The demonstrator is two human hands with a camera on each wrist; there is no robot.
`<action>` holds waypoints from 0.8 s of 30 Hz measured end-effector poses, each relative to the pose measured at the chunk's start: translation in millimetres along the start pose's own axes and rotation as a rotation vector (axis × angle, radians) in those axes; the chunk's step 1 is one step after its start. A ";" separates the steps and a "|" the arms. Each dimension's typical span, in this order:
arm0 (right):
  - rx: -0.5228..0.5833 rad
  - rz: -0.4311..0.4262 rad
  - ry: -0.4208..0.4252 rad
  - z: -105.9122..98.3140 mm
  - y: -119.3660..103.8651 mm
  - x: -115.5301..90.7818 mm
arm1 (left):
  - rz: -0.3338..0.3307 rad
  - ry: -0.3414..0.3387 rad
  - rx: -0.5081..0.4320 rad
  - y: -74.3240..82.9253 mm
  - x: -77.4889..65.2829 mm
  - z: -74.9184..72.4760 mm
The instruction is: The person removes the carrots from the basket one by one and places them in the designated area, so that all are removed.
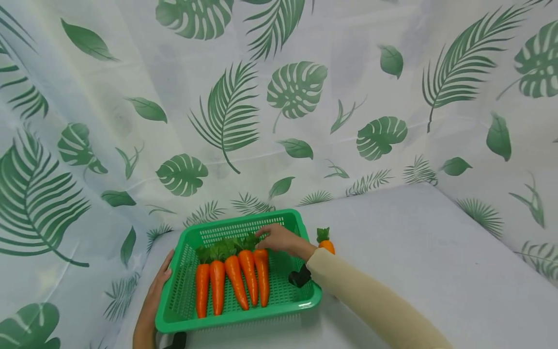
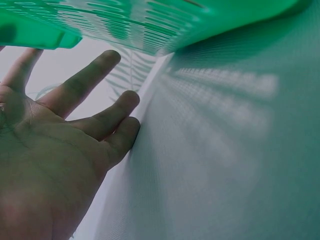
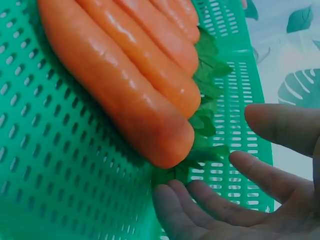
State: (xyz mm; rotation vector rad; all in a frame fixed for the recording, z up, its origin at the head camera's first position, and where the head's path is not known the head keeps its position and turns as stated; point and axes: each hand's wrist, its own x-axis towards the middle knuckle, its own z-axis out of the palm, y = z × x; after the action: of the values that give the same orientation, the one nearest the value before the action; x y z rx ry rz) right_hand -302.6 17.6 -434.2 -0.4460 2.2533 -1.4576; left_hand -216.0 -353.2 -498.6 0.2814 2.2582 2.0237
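Observation:
Several orange carrots (image 1: pixel 235 281) with green leaves (image 1: pixel 222 249) lie side by side in a green plastic basket (image 1: pixel 237 317). My right hand (image 1: pixel 281 240) is over the leafy end of the rightmost carrot (image 1: pixel 262 276). In the right wrist view, its fingertips (image 3: pixel 167 197) are spread close to the leaves, with nothing gripped between them. My left hand (image 1: pixel 158 291) is along the basket's left side, fingers near the rim. In the left wrist view, that hand (image 2: pixel 65 135) has its fingers extended beside the basket's slotted wall (image 2: pixel 145 25).
An orange vegetable with a leafy green top (image 1: pixel 326 246) lies on the white table (image 1: pixel 392 242) right of the basket, partly hidden by my right sleeve (image 1: pixel 370 295). A leaf-printed sheet (image 1: pixel 340 97) hangs behind and at both sides.

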 end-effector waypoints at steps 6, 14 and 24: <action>-0.004 0.032 0.039 1.4 2.0 0.6 | -0.062 0.018 0.026 3.0 -1.4 1.9; -0.023 0.064 0.047 2.7 1.1 2.5 | -0.045 0.010 0.034 3.4 -2.5 0.7; -0.006 0.082 0.003 7.9 -1.7 3.9 | -0.089 0.026 0.047 5.3 -4.1 3.4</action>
State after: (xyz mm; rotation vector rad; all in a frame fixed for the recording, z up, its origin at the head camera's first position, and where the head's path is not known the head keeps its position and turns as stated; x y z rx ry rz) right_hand -301.9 8.9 -436.2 -0.3487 2.2518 -1.4111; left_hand -210.9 -350.2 -494.0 0.1562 2.2928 1.9444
